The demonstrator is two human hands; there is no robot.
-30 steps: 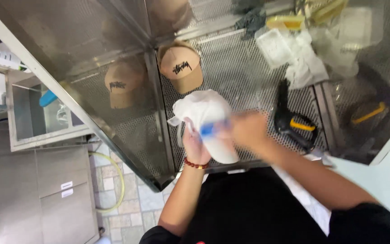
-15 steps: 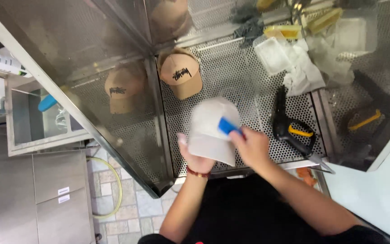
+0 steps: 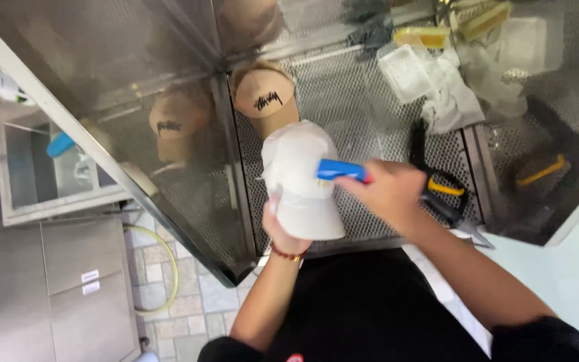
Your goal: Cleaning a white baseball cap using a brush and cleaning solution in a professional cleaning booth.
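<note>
The left hand (image 3: pixel 283 231) is gripping the white cap (image 3: pixel 301 179) from below, holding it up over the perforated metal bench (image 3: pixel 370 127), while the right hand (image 3: pixel 391 194) is clenched around a blue brush handle (image 3: pixel 340 170) pressed against the cap's crown. That cap is looking light and soft, likely to dent under pressure, so supporting it from inside or at the brim seems wisest. Counting now: one white cap, one tan cap (image 3: pixel 265 100) lying behind with its reflection in the steel wall, one black-and-yellow tool (image 3: pixel 437 191) resting beside the right hand
</note>
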